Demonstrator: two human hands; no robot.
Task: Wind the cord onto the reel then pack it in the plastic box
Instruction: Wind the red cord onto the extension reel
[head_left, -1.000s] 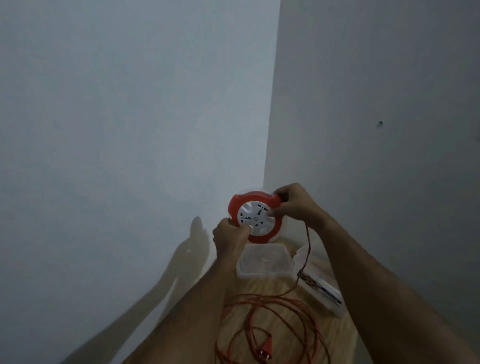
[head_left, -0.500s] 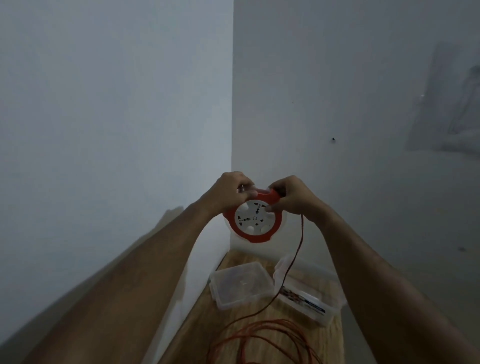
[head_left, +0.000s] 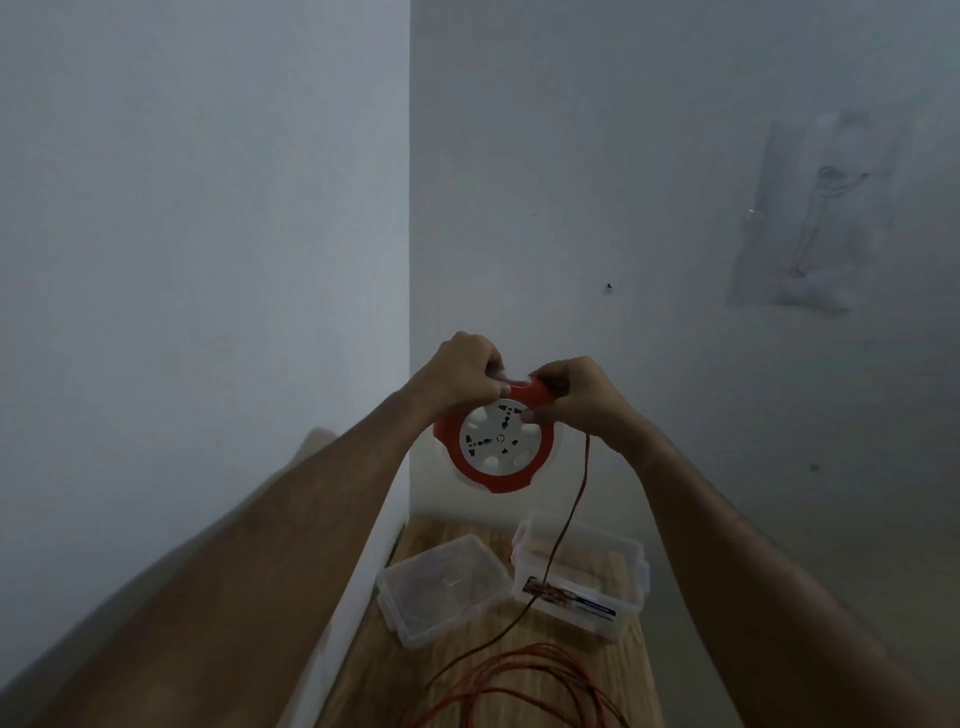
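I hold a round red-and-white reel (head_left: 500, 447) with sockets on its white face up in front of the wall corner. My left hand (head_left: 460, 375) grips its top left rim. My right hand (head_left: 576, 397) grips the top right, where the thin red cord (head_left: 569, 519) leaves the reel. The cord hangs down over the clear plastic box (head_left: 582, 577) and ends in loose coils (head_left: 519, 686) on the wooden surface. The box's lid (head_left: 441, 587) lies beside it on the left.
The narrow wooden surface (head_left: 467, 654) runs into a corner between two pale walls. The left wall's edge borders the wood closely. A label sits on the box's front wall.
My left hand has moved from the reel's lower left up to its top rim. The reel and both hands sit higher above the box, and the view has shifted so the plug end is out of frame.
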